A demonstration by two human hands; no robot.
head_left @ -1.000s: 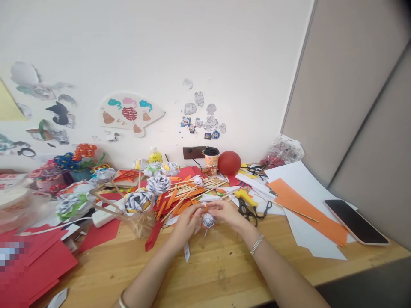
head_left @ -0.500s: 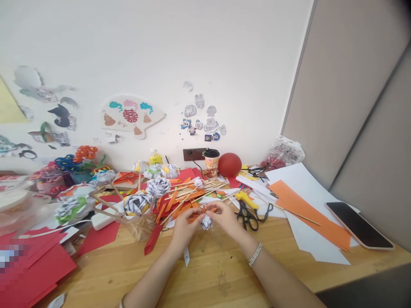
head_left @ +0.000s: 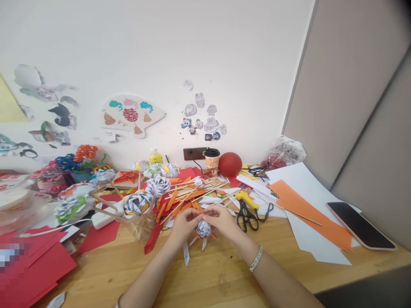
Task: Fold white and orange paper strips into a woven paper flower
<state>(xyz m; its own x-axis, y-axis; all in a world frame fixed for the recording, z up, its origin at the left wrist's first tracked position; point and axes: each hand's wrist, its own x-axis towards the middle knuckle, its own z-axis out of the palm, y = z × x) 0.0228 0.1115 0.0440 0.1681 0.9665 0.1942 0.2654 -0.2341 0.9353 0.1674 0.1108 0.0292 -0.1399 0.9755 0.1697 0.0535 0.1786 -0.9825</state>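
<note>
Between my hands is a small paper flower (head_left: pixel 204 229) with white-grey folded petals and orange strips poking out around it. My left hand (head_left: pixel 186 223) pinches its far edge from the left. From the right, my right hand (head_left: pixel 220 219) has thumb and fingers closed on the same flower near an orange strip. The fingertips of both hands almost meet, and part of the flower is hidden behind them. A narrow white paper strip (head_left: pixel 186 254) lies on the table below my left hand. Just beyond the hands lie orange paper strips (head_left: pixel 171 200) and thin wooden sticks (head_left: pixel 208 186).
Black scissors (head_left: pixel 247 217) and a yellow glue gun (head_left: pixel 246 199) lie right of my hands. Finished paper roses (head_left: pixel 138 202) stand in a clear container at left. Farther back are a paper cup (head_left: pixel 212 164) and a red balloon (head_left: pixel 230 164). A phone (head_left: pixel 361 225) rests at right.
The flower has turned in my hands, so its petals face me more and lower strips now show. Both hands have stayed in nearly the same place.
</note>
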